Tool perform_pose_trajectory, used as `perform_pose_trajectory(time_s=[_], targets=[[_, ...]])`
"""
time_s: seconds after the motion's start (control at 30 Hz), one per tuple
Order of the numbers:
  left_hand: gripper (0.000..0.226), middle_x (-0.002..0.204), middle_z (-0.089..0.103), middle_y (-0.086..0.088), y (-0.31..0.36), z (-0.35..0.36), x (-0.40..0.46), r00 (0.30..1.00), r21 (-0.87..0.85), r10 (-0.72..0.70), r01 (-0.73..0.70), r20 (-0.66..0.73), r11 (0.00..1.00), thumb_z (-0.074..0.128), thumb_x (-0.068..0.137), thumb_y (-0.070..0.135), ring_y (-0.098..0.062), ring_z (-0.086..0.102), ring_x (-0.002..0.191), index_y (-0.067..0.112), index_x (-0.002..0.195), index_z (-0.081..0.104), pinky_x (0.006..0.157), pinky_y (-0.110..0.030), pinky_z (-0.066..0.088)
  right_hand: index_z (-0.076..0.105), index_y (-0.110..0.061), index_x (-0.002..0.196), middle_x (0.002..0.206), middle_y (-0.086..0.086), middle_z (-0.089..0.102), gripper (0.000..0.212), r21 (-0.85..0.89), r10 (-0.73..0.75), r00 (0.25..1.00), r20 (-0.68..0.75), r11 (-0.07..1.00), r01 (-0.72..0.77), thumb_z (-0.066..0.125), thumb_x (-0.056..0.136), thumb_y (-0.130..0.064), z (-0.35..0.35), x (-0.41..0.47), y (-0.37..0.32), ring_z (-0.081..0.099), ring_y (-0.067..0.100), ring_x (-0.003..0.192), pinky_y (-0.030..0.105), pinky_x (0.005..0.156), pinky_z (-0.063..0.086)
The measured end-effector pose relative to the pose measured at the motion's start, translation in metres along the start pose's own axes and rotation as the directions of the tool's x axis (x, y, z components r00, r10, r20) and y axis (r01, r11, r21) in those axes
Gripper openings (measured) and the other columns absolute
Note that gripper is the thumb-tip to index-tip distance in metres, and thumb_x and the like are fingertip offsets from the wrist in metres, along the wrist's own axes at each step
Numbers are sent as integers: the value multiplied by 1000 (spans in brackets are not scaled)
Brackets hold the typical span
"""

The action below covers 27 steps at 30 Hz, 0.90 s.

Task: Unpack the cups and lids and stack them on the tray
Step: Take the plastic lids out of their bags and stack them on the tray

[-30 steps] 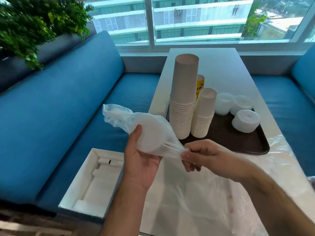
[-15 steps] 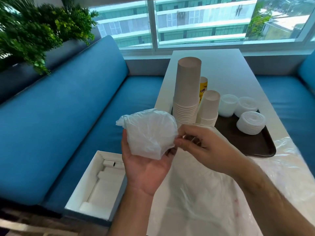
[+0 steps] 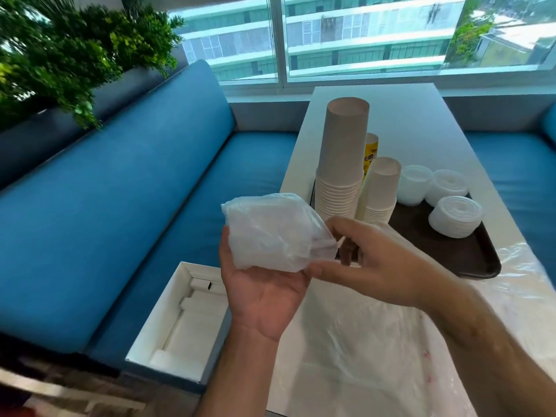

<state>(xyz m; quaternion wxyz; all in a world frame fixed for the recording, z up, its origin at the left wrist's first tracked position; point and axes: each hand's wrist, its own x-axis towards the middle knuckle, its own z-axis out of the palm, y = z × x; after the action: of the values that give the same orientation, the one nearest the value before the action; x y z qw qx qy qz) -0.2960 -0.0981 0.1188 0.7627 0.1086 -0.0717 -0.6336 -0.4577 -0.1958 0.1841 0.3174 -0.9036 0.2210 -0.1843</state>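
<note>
My left hand cups a clear plastic bag of lids from below, held over the table's left edge. My right hand pinches the bag's right end with thumb and fingers. Behind them a dark brown tray carries a tall stack of upside-down paper cups, a shorter cup stack, a yellow printed cup mostly hidden behind them, and three low piles of white lids.
Loose clear plastic wrap covers the near part of the white table. An open white box sits on the blue bench at the left. A leafy plant stands behind the bench back.
The bag's long tail on the left has been gathered in, so the bag is now a compact bundle. My right hand moved up to its right end. The view shifted left.
</note>
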Motion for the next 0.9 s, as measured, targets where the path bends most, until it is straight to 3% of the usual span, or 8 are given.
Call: perform_pose_trajectory(time_s=[0.07,0.17,0.3,0.4,0.57,0.73,0.83,0.9], targets=[[65,128,64,-20,-1,2,1,999,34,43,-42,-27,999,45,93,61,-38,64,112,10,129,65,92,-49,55,49,-36,76,65,-11,54,26,-84,-43,997,-56,996,39,58,94,-53,5,3,-5,54,10,64,20,55,40],[63,124,65,-17,1,5,2,994,56,69,-64,-88,996,38,96,62,-35,64,112,13,127,65,95,-46,51,38,-40,69,61,-15,46,37,-101,-102,993,-62,990,95,57,100,-36,6,4,-9,49,8,63,15,57,36],[62,126,64,-16,1,4,0,990,36,91,-88,-104,995,52,88,57,-35,61,114,16,135,55,96,-48,50,45,-34,71,64,-11,48,33,-41,-143,989,-32,989,142,56,102,-32,5,3,-10,49,13,63,16,58,34],[61,125,64,-17,3,4,-1,988,17,99,-97,-115,995,59,81,52,-36,61,113,12,127,64,99,-48,48,54,-28,75,67,-8,54,28,-11,-127,992,-23,992,127,56,102,-34,4,1,-12,52,16,66,20,58,37],[59,121,65,-17,8,10,0,980,25,105,-102,-167,994,61,78,53,-35,64,107,13,121,67,94,-48,47,51,-39,74,66,-11,55,28,23,-154,986,-58,988,156,55,102,-36,3,-2,-22,54,15,66,19,57,38],[66,129,64,-20,10,17,-3,958,184,159,-117,-239,976,55,85,57,-39,65,110,16,136,60,86,-53,53,57,-38,79,73,-16,60,21,-40,-11,997,-72,999,8,59,91,-56,-3,-4,-23,58,10,68,22,60,43],[61,125,68,-18,8,23,-6,937,335,218,-120,-273,935,57,87,52,-35,71,106,22,139,56,77,-52,59,55,-38,90,85,-16,62,48,0,89,974,-210,996,-91,50,75,-84,-8,-3,-26,60,7,70,29,64,49],[68,131,65,-19,4,24,-8,929,406,228,-95,-293,909,65,83,50,-34,68,113,23,144,51,76,-46,61,53,-38,92,84,-17,61,61,-73,127,980,-155,987,-140,41,68,-93,-2,0,-36,58,3,70,30,67,49]])
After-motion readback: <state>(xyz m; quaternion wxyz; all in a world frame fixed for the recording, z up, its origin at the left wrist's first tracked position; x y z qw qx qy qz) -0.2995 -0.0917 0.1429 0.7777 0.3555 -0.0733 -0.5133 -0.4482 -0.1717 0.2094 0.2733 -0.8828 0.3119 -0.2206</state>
